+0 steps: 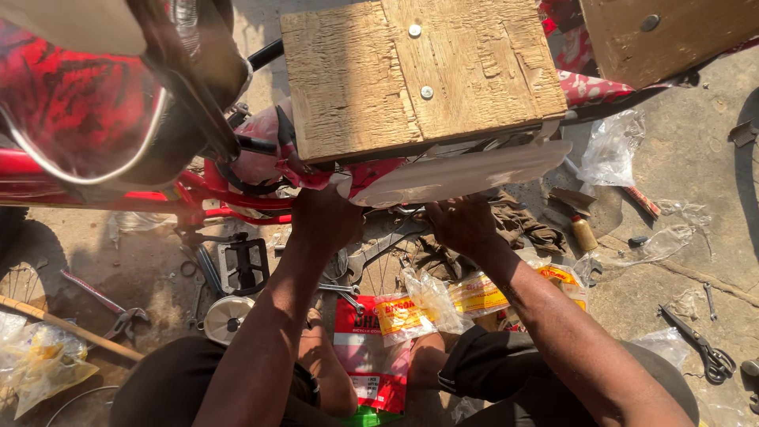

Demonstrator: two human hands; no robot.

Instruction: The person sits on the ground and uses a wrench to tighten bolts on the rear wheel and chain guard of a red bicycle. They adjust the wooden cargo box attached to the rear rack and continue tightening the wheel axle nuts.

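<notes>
Red flat printed packet with a green bottom edge [365, 356] lay on the concrete ground [680, 166] between the person's knees. Two clear plastic bags with yellow-and-red labels [443, 304] lay just above it, one overlapping its upper edge, the other running right under the right forearm. Crumpled clear plastic wrapper [610, 146] sat near the ground's right edge; small yellow bottle [584, 234] lay below it.

Red bicycle frame [95, 190] stood across the upper half, carrying a weathered wooden board rack [419, 75] with a pale metal mudguard [466, 175] beneath.

Left hand [324, 217] pressed up under the rack beside the mudguard's left end; fingers hidden, grip impossible to tell. Right hand [462, 224] sat just below the mudguard, fingers curled against its underside; whether it gripped anything was unclear. Black pedal [245, 265] and scissors [700, 348] lay on the ground.
</notes>
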